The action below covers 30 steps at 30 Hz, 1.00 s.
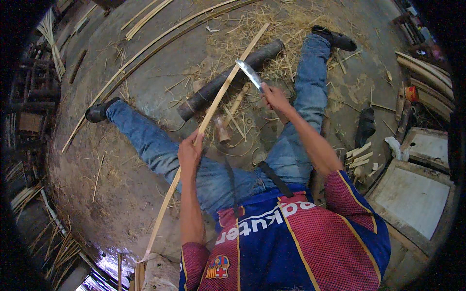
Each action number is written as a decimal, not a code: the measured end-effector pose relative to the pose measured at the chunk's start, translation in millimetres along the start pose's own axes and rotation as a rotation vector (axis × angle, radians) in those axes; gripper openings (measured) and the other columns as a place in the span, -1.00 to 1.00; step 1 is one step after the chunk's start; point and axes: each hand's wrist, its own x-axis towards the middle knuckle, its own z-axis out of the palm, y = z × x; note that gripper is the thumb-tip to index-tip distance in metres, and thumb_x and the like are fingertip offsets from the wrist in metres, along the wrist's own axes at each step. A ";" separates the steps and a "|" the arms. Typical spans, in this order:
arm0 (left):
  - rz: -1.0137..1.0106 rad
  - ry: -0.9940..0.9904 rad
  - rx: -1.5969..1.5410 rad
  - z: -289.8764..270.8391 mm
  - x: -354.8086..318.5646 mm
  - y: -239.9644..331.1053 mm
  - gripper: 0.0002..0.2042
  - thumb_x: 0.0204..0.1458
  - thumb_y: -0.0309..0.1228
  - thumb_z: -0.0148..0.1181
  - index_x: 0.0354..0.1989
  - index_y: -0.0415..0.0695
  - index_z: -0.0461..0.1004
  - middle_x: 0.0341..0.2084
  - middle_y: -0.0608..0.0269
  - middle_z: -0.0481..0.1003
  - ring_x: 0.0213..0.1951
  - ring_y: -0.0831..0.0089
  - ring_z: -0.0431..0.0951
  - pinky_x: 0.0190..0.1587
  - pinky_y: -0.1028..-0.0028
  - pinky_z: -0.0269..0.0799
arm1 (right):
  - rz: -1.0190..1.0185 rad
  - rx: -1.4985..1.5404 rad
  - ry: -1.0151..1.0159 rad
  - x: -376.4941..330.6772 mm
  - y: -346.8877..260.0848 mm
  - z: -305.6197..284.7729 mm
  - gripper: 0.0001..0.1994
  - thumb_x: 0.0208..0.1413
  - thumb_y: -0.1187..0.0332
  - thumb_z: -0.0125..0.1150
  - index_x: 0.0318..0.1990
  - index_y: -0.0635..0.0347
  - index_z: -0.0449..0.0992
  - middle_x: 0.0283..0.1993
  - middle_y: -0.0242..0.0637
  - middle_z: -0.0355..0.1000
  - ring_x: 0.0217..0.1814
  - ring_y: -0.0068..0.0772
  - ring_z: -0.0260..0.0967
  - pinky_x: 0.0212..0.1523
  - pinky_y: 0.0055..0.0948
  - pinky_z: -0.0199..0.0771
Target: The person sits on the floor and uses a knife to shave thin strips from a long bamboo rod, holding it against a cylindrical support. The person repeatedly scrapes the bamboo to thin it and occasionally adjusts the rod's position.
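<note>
My left hand is closed around a long, pale bamboo strip. The strip slants from the lower left, past my left leg, up over a dark round log lying between my outstretched legs. In my right hand is a knife, gripped by its handle. Its bright blade points up and left, with the tip at or close to the strip above the log; whether it touches I cannot tell. Below the log lies a short brown piece of wood or bamboo, partly hidden.
Shavings are heaped beyond the log. Long strips curve across the floor at the left. Cut pieces and a dark shoe lie to the right, near pale framed panels. Bundled bamboo stands at the right edge.
</note>
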 end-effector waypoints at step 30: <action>0.030 -0.037 -0.118 18.2 10.5 -43.7 -0.63 0.16 -0.08 0.17 0.04 0.01 0.60 -0.39 0.04 0.63 -0.38 0.26 0.61 -0.23 0.31 0.46 | 0.032 -0.018 -0.362 -52.2 -5.9 61.0 -0.35 0.20 -0.30 0.03 -0.54 0.20 0.44 -0.70 -0.40 0.28 -0.72 -0.53 0.27 -0.69 -0.44 0.29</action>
